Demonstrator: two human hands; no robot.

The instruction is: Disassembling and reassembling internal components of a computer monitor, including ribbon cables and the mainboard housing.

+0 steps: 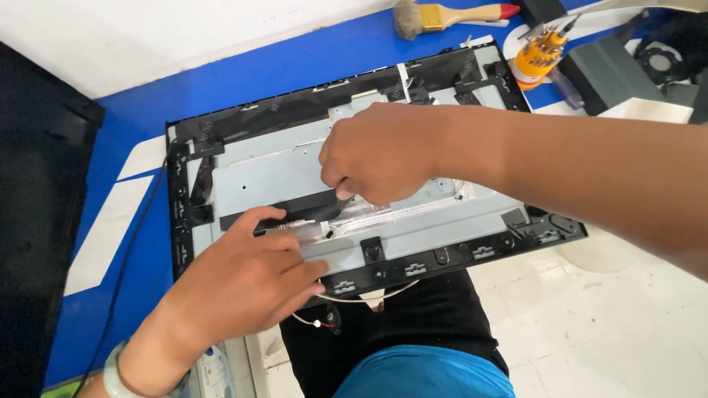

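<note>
Your left hand lies flat on the lower left part of the flat rectangular display panel with its grey sheet-metal back and black plastic frame. Its fingers are pressed together over a shiny, translucent flat ribbon strip, which runs along the panel from 9 o'clock toward 3 o'clock. The thumb is bent against a strip of matte black adhesive tape just above the ribbon.

Your right hand hovers over the panel's centre, at 1 o'clock from the left hand. Its fingers are curled tight in a narrow pinch at the right end of the black tape; whether they actually grip the tape cannot be told, as the knuckles hide the fingertips.

The panel rests on the glossy blue desk with white markings, its near edge over your lap. A thin white wire with a small connector hangs below that edge at 6 o'clock.

At 12 o'clock, beyond the panel, lies a wooden-handled paintbrush with pale bristles and a red tip. At 1 o'clock stands a round orange-and-clear plastic screwdriver bit holder.

On your left wrist sits a smooth, pale green bangle.
</note>
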